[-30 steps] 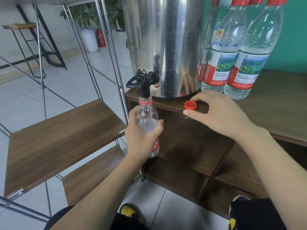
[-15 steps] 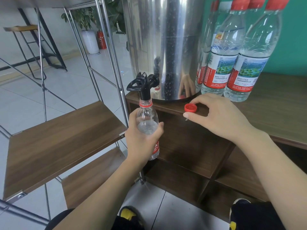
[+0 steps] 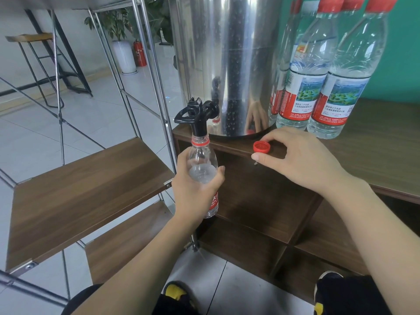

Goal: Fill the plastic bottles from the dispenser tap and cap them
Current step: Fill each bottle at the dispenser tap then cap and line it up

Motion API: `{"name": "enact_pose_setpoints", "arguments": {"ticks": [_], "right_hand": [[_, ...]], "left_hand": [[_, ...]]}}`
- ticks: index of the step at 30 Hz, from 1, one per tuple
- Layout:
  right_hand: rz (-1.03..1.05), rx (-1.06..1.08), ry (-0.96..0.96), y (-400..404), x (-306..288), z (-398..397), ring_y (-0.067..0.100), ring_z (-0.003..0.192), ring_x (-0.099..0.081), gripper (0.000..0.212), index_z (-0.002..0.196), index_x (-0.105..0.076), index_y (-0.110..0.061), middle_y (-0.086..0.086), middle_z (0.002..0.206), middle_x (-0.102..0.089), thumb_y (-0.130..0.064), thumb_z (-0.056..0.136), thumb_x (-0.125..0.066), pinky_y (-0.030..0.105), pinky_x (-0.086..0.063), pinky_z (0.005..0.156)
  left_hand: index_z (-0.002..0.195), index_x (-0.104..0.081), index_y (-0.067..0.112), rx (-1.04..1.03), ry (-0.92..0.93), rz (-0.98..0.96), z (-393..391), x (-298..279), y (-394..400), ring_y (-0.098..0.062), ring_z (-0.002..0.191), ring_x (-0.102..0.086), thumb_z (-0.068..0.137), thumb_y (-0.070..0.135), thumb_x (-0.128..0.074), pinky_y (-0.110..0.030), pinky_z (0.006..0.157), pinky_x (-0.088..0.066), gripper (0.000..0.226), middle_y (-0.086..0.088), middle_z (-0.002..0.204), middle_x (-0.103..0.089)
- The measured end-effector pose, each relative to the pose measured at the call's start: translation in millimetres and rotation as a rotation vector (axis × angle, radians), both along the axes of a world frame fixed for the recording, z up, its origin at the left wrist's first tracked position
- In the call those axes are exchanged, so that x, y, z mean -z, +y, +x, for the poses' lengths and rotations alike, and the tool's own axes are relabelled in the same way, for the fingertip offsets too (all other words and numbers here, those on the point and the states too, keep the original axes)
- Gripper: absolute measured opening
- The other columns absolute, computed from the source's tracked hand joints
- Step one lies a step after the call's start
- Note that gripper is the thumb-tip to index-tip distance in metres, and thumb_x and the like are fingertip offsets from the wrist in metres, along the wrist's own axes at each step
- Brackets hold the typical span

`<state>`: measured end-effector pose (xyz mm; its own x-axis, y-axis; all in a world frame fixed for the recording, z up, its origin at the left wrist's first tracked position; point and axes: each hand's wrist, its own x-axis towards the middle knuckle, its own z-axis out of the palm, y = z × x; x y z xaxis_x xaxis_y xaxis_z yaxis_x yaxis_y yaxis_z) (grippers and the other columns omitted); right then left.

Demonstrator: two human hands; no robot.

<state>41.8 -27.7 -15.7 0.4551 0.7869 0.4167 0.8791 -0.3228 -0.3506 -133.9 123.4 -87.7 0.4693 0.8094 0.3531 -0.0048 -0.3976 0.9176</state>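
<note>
My left hand (image 3: 195,192) grips a clear plastic bottle (image 3: 202,164) with a red label, holding it upright with its open neck right under the black tap (image 3: 197,117) of the steel dispenser (image 3: 227,64). Water stands high in the bottle, near its shoulder. A red cap (image 3: 261,147) lies on the wooden cabinet top (image 3: 381,142), and my right hand (image 3: 302,158) rests there with fingertip and thumb around the cap.
Several capped, filled bottles (image 3: 318,76) stand on the cabinet top right of the dispenser. A metal-framed rack with wooden shelves (image 3: 86,192) stands to the left, one post close to the tap. Open cubbies lie below the cabinet top; my shoes show at the bottom.
The water level in the bottle has risen slightly. Both hands have stayed almost in place; the view has shifted a little.
</note>
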Motion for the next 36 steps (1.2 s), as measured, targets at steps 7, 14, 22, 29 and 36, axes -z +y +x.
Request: {"name": "enact_pose_setpoints", "arguments": {"ticks": [7, 14, 22, 29, 36], "right_hand": [[-0.006, -0.002, 0.000, -0.2, 0.1, 1.7, 0.007, 0.103, -0.055, 0.042, 0.113, -0.067, -0.034, -0.016, 0.110, -0.062, -0.066, 0.087, -0.061, 0.032, -0.046, 0.088], [0.004, -0.005, -0.003, 0.4, 1.2, 1.8, 0.007, 0.103, -0.055, 0.040, 0.111, -0.067, -0.034, -0.016, 0.110, -0.062, -0.066, 0.087, -0.061, 0.031, -0.045, 0.088], [0.010, -0.009, -0.003, 0.6, 2.5, 3.4, 0.007, 0.102, -0.055, 0.040, 0.110, -0.066, -0.037, -0.017, 0.108, -0.062, -0.068, 0.086, -0.060, 0.035, -0.048, 0.089], [0.008, -0.011, 0.000, 0.3, 1.8, 2.8, 0.007, 0.103, -0.055, 0.041, 0.111, -0.066, -0.036, -0.016, 0.110, -0.062, -0.067, 0.086, -0.060, 0.033, -0.048, 0.090], [0.004, -0.007, -0.006, 0.8, 2.1, 2.6, 0.007, 0.103, -0.055, 0.043, 0.112, -0.067, -0.035, -0.017, 0.110, -0.062, -0.068, 0.086, -0.059, 0.033, -0.047, 0.089]], "left_hand": [[0.139, -0.047, 0.027, -0.010, 0.002, 0.000, 0.6, 0.6, 0.5, -0.005, 0.113, -0.062, 0.078, 0.030, -0.088, -0.034, 0.104, -0.052, 0.073, 0.016, 0.121, -0.064], [0.139, -0.048, 0.026, -0.019, 0.003, 0.002, 1.0, 0.4, 0.3, -0.004, 0.112, -0.062, 0.079, 0.028, -0.088, -0.024, 0.102, -0.050, 0.072, 0.015, 0.119, -0.064], [0.138, -0.049, 0.025, -0.020, 0.001, 0.004, 1.9, 1.8, 1.4, 0.010, 0.109, -0.058, 0.078, 0.028, -0.088, -0.010, 0.094, -0.046, 0.071, 0.024, 0.114, -0.063], [0.139, -0.047, 0.027, -0.012, 0.005, 0.002, 2.1, 2.2, 1.9, 0.008, 0.110, -0.059, 0.079, 0.030, -0.087, -0.012, 0.095, -0.046, 0.072, 0.024, 0.116, -0.062], [0.138, -0.047, 0.029, -0.007, -0.004, 0.003, 1.7, 2.9, 2.2, 0.006, 0.111, -0.060, 0.079, 0.029, -0.087, -0.015, 0.097, -0.046, 0.071, 0.019, 0.119, -0.063]]}}
